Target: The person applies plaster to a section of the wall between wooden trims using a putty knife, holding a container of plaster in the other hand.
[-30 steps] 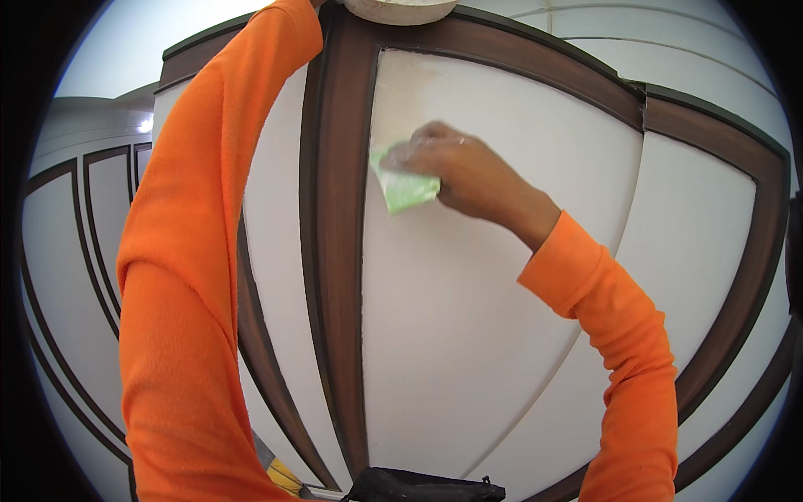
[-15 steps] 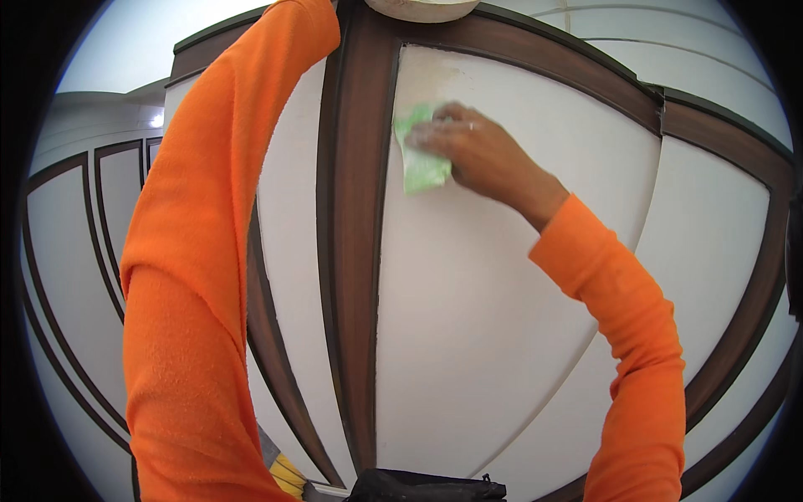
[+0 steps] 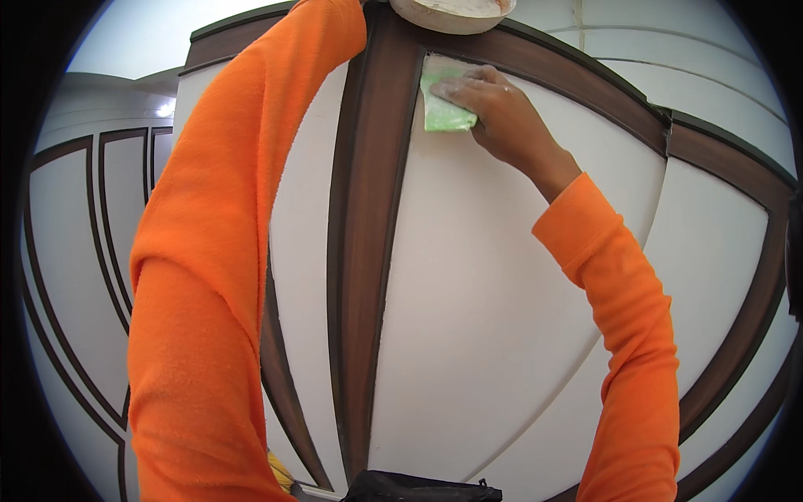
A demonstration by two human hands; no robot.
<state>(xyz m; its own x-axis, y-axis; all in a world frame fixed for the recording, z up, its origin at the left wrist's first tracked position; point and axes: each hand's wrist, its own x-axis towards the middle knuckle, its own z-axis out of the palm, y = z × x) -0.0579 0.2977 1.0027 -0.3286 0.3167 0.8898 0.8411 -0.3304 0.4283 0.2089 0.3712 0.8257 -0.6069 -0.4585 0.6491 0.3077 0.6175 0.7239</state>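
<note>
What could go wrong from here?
1. The flat green tool, white-smeared in the right hand, is close to the brown frame and could mark it.
2. The pale bowl is up high, its support out of view; it might tip or drip.

Both arms are covered by long sleeves of bright orange colour. The left sleeve (image 3: 201,276) is cut rather full, and its middle is crossed by one deep fold; its cloth is seen to be soft and slightly fuzzy. The right sleeve (image 3: 637,335) is gathered into many small wrinkles, and it is finished by a broad, plain cuff (image 3: 577,227) of the same orange. The right hand (image 3: 510,117) is left bare, and its fingers (image 3: 456,92) are smeared with some whitish, dusty substance.
</note>
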